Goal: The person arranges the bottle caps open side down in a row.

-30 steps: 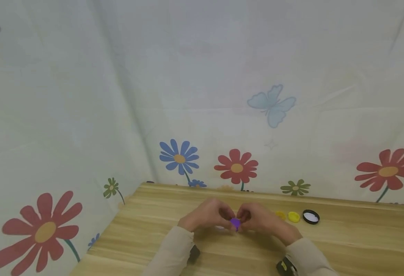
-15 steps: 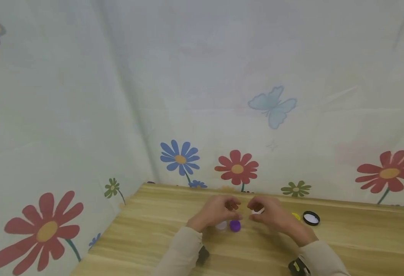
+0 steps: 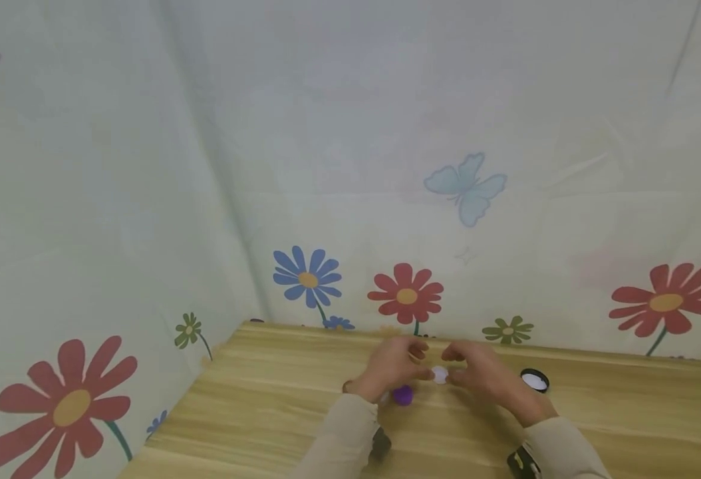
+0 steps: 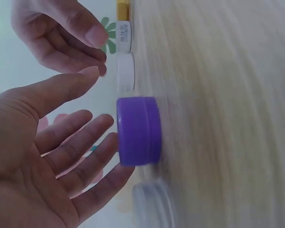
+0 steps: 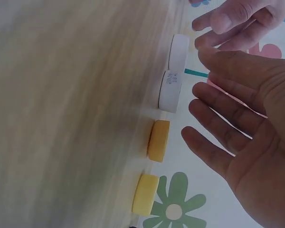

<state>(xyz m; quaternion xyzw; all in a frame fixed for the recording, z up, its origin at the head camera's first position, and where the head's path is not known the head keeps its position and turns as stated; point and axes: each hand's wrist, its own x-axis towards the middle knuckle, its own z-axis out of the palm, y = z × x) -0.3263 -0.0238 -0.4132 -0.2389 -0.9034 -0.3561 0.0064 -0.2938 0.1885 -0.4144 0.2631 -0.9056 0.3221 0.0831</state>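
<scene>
White cap [image 5: 169, 99], lettered: wrist views only

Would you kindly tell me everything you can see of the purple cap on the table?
The purple cap is a short, round, plastic-looking cylinder with a faint line running round it nearer its base. It sits flat on the wooden table, between a clear cap and a white cap. No hand grips it; the left hand is close, but whether its fingers touch the cap is unclear. Whether its top is open or closed cannot be made out.
</scene>
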